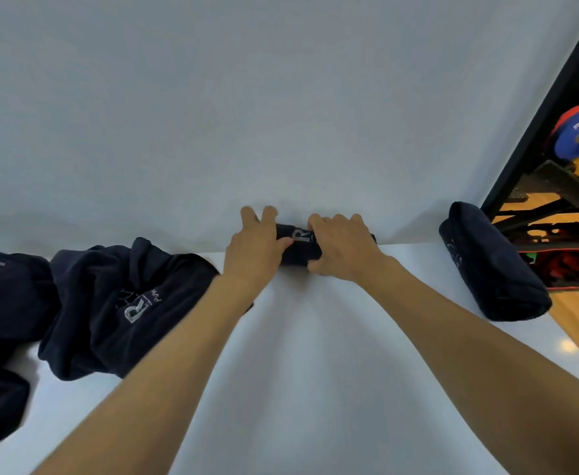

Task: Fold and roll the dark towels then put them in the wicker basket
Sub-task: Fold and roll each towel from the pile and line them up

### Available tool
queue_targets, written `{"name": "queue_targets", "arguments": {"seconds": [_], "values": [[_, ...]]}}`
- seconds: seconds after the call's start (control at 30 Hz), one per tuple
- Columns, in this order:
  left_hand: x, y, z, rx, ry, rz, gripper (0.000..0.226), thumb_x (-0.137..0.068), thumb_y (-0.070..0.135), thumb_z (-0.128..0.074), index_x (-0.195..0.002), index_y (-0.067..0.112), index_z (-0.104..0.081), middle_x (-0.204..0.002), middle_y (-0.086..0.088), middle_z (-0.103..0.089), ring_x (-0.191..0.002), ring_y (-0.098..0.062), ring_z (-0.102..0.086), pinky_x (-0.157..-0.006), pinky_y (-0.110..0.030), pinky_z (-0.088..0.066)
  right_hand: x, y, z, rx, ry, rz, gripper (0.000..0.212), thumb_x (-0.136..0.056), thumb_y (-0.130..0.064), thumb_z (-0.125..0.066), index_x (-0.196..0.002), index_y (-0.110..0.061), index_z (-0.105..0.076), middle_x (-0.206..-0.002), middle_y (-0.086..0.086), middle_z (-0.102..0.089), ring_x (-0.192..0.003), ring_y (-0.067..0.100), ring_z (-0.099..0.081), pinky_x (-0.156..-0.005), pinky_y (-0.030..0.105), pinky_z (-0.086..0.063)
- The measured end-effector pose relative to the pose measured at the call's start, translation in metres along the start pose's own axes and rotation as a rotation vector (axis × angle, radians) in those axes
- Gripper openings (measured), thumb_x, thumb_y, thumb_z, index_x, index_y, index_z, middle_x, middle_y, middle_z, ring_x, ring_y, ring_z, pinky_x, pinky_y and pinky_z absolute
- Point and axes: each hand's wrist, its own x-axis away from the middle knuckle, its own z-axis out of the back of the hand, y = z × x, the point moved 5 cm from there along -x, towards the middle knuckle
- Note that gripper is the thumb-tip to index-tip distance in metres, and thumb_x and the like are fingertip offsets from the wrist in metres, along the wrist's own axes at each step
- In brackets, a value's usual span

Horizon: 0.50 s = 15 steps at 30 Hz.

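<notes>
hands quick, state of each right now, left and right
Left hand: closed, gripping the left end of the rolled towel.
Right hand: closed, fingers curled round the right part of the same rolled towel.

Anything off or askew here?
The finished towel on the right lies at the table edge and seems to overhang it, so it may slip off. Otherwise normal: left hand and right hand grip the roll by the wall, with the unfolded pile on the left.
</notes>
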Motion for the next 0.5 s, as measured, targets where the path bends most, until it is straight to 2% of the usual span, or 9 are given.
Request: {"name": "queue_targets", "arguments": {"seconds": [0.07,0.13,0.2,0.27,0.33,0.37,0.43,0.5], "values": [[0.023,0.004,-0.011,0.274,0.061,0.027,0.047,-0.092,0.028,-0.065,-0.129,0.014,-0.041,-0.128,-0.007,-0.035,-0.090,-0.032,-0.061,-0.078,-0.038,-0.049,0.005,0.008,0.004,-0.180,-0.086,-0.111,0.047,-0.074,-0.041,-0.066,-0.109,-0.016,-0.046,-0.089,-0.001,-0.060,-0.084,0.024,-0.057,-0.072,0.035,-0.038],[0.038,0.010,-0.028,0.485,0.040,0.051,0.052,-0.091,0.024,-0.065,-0.136,0.017,-0.038,-0.137,-0.003,-0.034,-0.096,-0.026,-0.063,-0.086,-0.036,-0.050,0.018,0.018,0.010,-0.398,-0.202,-0.251,0.047,-0.076,-0.042,-0.067,-0.110,-0.014,-0.050,-0.095,0.003,-0.062,-0.088,0.024,-0.060,-0.073,0.036,-0.047],[0.045,0.024,-0.047,0.560,-0.026,0.024,0.058,-0.094,0.024,-0.060,-0.146,0.017,-0.034,-0.146,-0.005,-0.032,-0.113,-0.023,-0.059,-0.098,-0.037,-0.047,0.034,0.033,0.012,-0.585,-0.287,-0.389,0.045,-0.077,-0.037,-0.067,-0.109,-0.007,-0.058,-0.100,0.010,-0.065,-0.088,0.023,-0.063,-0.074,0.036,-0.051],[0.048,0.046,-0.061,0.582,-0.099,-0.028,0.062,-0.096,0.027,-0.055,-0.151,0.016,-0.029,-0.154,-0.006,-0.028,-0.130,-0.023,-0.048,-0.108,-0.038,-0.041,0.051,0.052,0.011,-0.727,-0.306,-0.506,0.038,-0.076,-0.033,-0.068,-0.094,0.000,-0.064,-0.090,0.015,-0.068,-0.078,0.023,-0.062,-0.067,0.032,-0.047],[0.050,0.068,-0.073,0.622,-0.181,-0.056,0.066,-0.096,0.030,-0.053,-0.154,0.015,-0.024,-0.159,-0.005,-0.019,-0.140,-0.021,-0.037,-0.113,-0.038,-0.035,0.068,0.070,0.011,-0.766,-0.282,-0.601,0.028,-0.075,-0.033,-0.068,-0.073,-0.006,-0.060,-0.073,0.010,-0.064,-0.069,0.022,-0.060,-0.062,0.031,-0.045],[0.052,0.078,-0.079,0.641,-0.218,-0.069,0.066,-0.097,0.029,-0.052,-0.154,0.015,-0.022,-0.161,-0.004,-0.015,-0.142,-0.020,-0.034,-0.115,-0.038,-0.033,0.075,0.078,0.012,-0.751,-0.264,-0.639,0.027,-0.076,-0.033,-0.067,-0.071,-0.009,-0.058,-0.070,0.007,-0.062,-0.067,0.021,-0.060,-0.061,0.030,-0.045],[0.054,0.097,-0.087,0.685,-0.265,-0.095,0.065,-0.098,0.027,-0.048,-0.155,0.016,-0.018,-0.162,-0.003,-0.013,-0.144,-0.019,-0.030,-0.116,-0.038,-0.030,0.087,0.090,0.014,-0.683,-0.213,-0.685,0.026,-0.079,-0.034,-0.064,-0.076,-0.010,-0.057,-0.070,0.004,-0.061,-0.068,0.021,-0.059,-0.060,0.031,-0.045],[0.056,0.115,-0.094,0.706,-0.281,-0.130,0.062,-0.100,0.022,-0.044,-0.155,0.015,-0.017,-0.160,-0.005,-0.018,-0.145,-0.019,-0.028,-0.117,-0.033,-0.027,0.095,0.099,0.017,-0.598,-0.160,-0.712,0.027,-0.082,-0.035,-0.061,-0.088,-0.009,-0.057,-0.079,0.005,-0.062,-0.075,0.023,-0.062,-0.064,0.033,-0.048]]}}
